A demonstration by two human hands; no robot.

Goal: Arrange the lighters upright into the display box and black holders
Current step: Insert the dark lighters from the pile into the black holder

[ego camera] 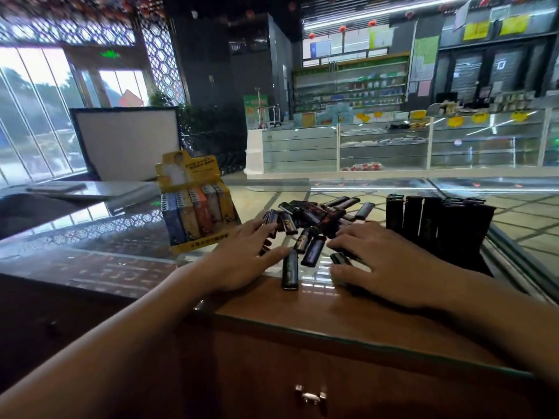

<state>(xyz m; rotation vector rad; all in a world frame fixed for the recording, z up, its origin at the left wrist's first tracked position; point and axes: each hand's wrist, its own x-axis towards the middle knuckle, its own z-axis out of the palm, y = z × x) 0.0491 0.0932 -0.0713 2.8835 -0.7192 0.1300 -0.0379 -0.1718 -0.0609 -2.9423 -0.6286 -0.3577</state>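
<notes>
Reaching with both hands spread flat over the loose lighters (314,225).
The left hand (242,258) and right hand (384,261) could knock lighters off the near edge of the counter (332,309).

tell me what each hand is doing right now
Left hand: open, fingers spread on the loose lighters.
Right hand: open, flat over them, holding nothing.

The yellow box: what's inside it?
The yellow box holds upright lighters in blue, orange and tan, packed in rows. Only the front row shows fully; the rows behind and their bases are hidden.
</notes>
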